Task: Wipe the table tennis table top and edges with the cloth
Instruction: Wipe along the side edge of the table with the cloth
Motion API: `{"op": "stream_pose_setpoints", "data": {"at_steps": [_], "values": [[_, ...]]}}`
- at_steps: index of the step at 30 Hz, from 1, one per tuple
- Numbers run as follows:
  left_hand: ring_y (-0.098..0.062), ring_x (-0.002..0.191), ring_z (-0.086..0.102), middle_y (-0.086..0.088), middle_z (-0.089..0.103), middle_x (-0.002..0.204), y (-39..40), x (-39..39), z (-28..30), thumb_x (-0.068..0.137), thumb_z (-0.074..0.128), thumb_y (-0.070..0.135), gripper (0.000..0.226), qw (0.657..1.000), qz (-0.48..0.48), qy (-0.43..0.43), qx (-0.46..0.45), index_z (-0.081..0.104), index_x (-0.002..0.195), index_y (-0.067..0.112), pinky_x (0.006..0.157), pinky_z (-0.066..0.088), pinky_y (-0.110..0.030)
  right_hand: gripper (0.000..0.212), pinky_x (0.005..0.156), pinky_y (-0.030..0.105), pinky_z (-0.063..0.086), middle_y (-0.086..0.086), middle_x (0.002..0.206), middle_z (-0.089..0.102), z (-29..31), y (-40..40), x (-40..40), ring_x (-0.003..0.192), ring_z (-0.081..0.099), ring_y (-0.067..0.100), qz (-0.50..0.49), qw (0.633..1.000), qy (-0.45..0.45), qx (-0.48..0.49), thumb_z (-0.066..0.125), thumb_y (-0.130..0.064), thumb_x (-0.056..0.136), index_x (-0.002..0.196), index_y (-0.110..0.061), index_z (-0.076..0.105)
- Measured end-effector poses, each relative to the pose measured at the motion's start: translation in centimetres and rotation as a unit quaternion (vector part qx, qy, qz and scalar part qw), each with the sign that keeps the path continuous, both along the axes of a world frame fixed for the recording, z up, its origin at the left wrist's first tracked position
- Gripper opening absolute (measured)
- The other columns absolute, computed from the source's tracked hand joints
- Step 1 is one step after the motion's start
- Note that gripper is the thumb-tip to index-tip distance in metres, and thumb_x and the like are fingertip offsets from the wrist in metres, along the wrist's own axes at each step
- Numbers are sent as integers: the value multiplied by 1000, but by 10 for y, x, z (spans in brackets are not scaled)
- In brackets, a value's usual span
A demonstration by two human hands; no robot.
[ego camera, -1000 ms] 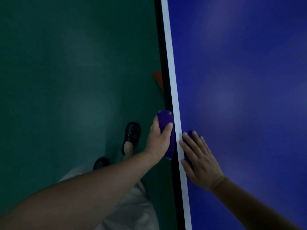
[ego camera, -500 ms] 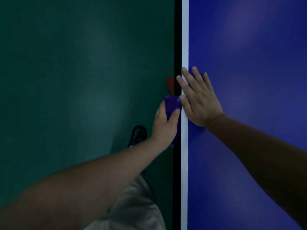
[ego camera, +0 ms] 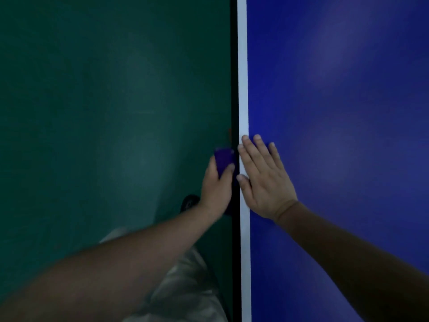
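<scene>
The blue table tennis table top (ego camera: 336,101) fills the right half of the head view, with a white line (ego camera: 242,66) along its left border and a black side edge (ego camera: 234,66) beside it. My left hand (ego camera: 217,187) grips a folded purple cloth (ego camera: 223,160) and holds it against the black side edge. Flat on the top lies my right hand (ego camera: 264,180), fingers straight, across the white line and the blue surface right beside the cloth. Part of the cloth is hidden under my left hand.
Dark green floor (ego camera: 104,112) covers the left half. A black shoe (ego camera: 189,202) shows below my left hand, light trousers (ego camera: 185,287) lower down. A small orange thing (ego camera: 229,134) peeks out by the table's edge, just beyond the cloth.
My left hand has slid the cloth forward along the side edge. My right hand jumped forward on the top a half second earlier and has since kept pace beside the cloth.
</scene>
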State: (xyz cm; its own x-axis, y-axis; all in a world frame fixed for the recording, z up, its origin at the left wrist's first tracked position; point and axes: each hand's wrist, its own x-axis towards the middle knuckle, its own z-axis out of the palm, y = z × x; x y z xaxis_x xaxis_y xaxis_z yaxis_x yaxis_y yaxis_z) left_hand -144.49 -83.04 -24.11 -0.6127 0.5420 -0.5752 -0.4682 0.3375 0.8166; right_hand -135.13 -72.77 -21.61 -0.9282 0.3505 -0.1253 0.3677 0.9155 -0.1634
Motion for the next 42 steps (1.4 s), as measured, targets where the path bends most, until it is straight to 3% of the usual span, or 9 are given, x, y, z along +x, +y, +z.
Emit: {"op": "stream_pose_setpoints", "data": {"at_steps": [4,10,14,18,25,30,32,36,42], "values": [[-11,104,61,6,66,114,47,-39,-1,96,52,29,26,999,24,20,-24,53,117,45,98,46,-35,60,123,53,14,10,165,19,-1,1,0,154,9,26,-1,1000,-1,-2,30,-35,103,155,-5,27],[-7,110,61,10,67,118,10,-10,15,89,52,36,31,1000,3,-15,22,58,111,57,103,45,-36,60,123,52,13,10,166,16,0,1,1,154,9,27,5,1000,-14,-8,26,-36,104,156,-5,23],[-4,102,62,11,67,112,61,-64,13,90,52,35,32,1000,4,-15,25,57,119,47,96,45,-32,59,122,53,16,10,165,21,3,0,-1,153,15,29,-2,1000,-2,-21,32,-35,103,154,-5,28],[-10,110,59,9,63,121,99,-110,9,89,49,43,36,999,-39,14,32,47,109,72,102,44,-34,61,121,52,19,10,164,23,7,4,-5,152,19,29,-17,998,29,-52,40,-35,101,154,-6,27],[9,105,56,23,58,118,88,-113,0,92,49,52,32,993,-112,18,41,37,121,59,86,40,-8,56,116,60,29,22,156,33,25,116,-119,147,26,42,-5,997,76,-12,50,-24,100,147,3,39],[-10,103,62,5,63,119,152,-171,-3,99,50,45,37,995,-78,57,26,38,133,37,89,50,-30,50,111,64,34,30,151,36,18,188,-194,142,31,49,91,994,35,56,52,-14,101,142,13,42],[-11,102,62,5,63,117,161,-180,-4,99,50,44,35,996,-70,56,31,41,132,38,89,50,-32,50,113,63,31,29,153,35,18,214,-218,143,30,48,93,993,25,68,46,-18,103,143,12,40],[0,105,60,15,61,120,140,-162,-1,97,49,48,31,994,-83,21,63,39,120,67,88,46,-15,61,122,56,16,21,161,22,18,258,-252,151,16,39,52,997,-15,53,26,-36,105,153,2,26],[4,101,58,11,62,116,170,-196,-13,100,50,41,24,993,-101,15,62,44,121,50,86,43,-14,63,124,48,3,9,166,10,7,259,-254,154,4,29,-43,998,-37,31,17,-43,104,158,-11,14]]}}
